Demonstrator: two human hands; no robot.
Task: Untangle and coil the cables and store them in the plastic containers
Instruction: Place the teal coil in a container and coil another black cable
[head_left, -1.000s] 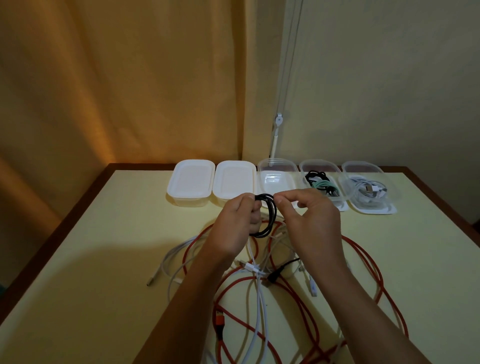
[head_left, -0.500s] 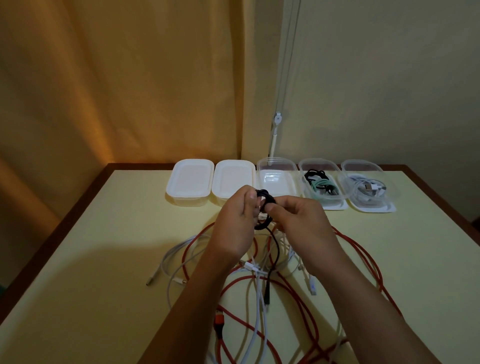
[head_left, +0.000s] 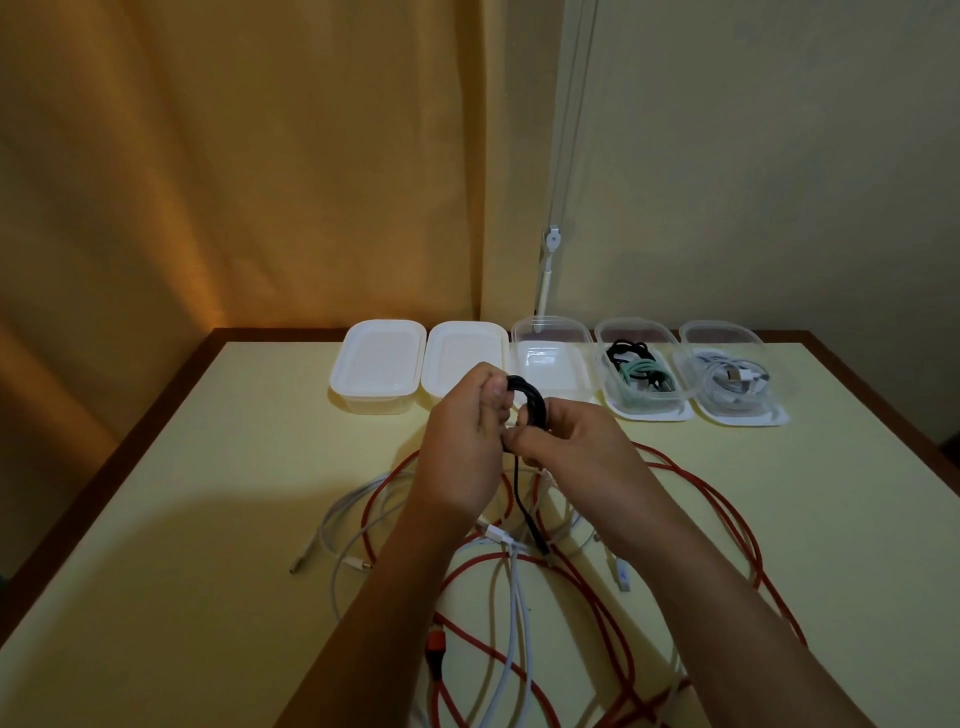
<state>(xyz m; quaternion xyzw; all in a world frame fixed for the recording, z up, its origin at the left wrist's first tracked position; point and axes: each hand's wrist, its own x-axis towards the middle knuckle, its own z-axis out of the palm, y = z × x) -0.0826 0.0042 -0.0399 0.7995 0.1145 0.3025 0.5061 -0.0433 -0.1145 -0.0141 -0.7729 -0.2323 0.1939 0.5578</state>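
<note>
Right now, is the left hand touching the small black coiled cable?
Touching. The head view shows the left hand pinching the top of the black coiled cable between thumb and fingers, no gap.

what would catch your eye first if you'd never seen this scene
Mid-table, the left hand and right hand grip a small coil of black cable, its tail hanging down. Beneath the forearms sprawls a tangle of red cable and white cable. Along the far edge runs a row of plastic containers, two already holding cables.
</note>
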